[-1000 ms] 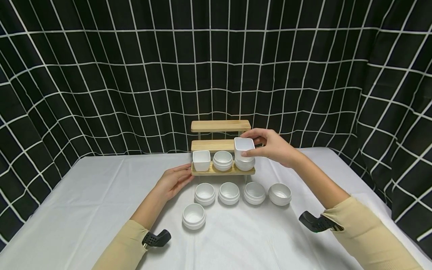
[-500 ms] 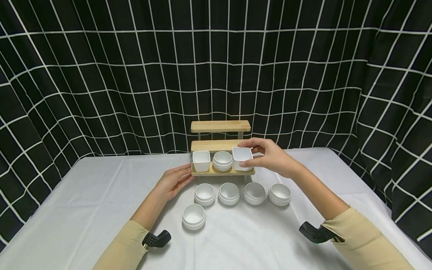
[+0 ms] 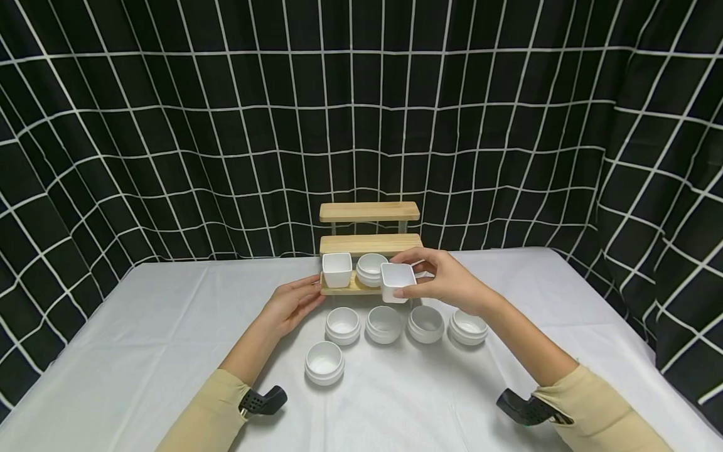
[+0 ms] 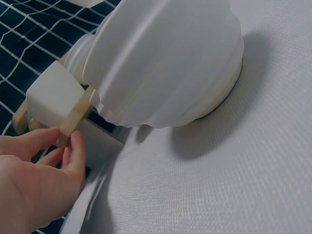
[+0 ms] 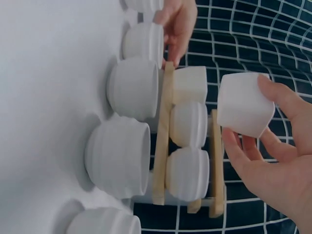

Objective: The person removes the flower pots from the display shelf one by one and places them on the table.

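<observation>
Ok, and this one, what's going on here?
A person's right hand holds a square white cup in the air near the bottom board of a tiered wooden stand. Their left hand pinches that board's left end. On the board stand another square cup and two round bowls; five more round bowls sit on the white cloth.

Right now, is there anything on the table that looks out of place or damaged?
One round white bowl sits alone at front left, outside the row of four bowls. No spill or damage is visible.
</observation>
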`<state>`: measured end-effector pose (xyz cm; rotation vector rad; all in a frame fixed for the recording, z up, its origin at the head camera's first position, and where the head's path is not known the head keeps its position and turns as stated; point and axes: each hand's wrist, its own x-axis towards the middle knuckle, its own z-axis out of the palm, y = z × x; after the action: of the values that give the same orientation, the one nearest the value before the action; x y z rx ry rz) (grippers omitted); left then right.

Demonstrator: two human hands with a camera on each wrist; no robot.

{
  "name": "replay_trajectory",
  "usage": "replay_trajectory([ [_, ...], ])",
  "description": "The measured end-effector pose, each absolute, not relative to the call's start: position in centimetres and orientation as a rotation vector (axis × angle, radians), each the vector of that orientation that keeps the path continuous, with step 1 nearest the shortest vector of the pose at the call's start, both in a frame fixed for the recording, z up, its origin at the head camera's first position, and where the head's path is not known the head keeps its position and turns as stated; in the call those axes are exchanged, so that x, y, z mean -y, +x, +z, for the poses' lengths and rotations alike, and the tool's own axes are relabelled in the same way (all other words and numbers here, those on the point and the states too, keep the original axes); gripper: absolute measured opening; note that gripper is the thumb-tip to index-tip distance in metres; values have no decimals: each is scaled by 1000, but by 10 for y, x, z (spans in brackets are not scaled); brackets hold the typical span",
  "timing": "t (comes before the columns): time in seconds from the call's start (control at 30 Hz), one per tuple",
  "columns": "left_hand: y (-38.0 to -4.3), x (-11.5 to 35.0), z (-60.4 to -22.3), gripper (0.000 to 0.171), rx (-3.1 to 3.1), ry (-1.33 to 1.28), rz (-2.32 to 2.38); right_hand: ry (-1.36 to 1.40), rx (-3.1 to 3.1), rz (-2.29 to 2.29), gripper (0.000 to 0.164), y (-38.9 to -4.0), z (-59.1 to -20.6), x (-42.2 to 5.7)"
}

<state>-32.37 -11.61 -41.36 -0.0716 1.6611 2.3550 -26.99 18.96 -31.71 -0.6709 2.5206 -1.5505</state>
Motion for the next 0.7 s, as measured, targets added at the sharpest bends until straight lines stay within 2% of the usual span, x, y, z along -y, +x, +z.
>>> replay_trajectory([
  [0.7, -324, 116, -414, 47, -1662, -62, 2358, -742, -2482, -1601, 54, -261, -347, -173],
])
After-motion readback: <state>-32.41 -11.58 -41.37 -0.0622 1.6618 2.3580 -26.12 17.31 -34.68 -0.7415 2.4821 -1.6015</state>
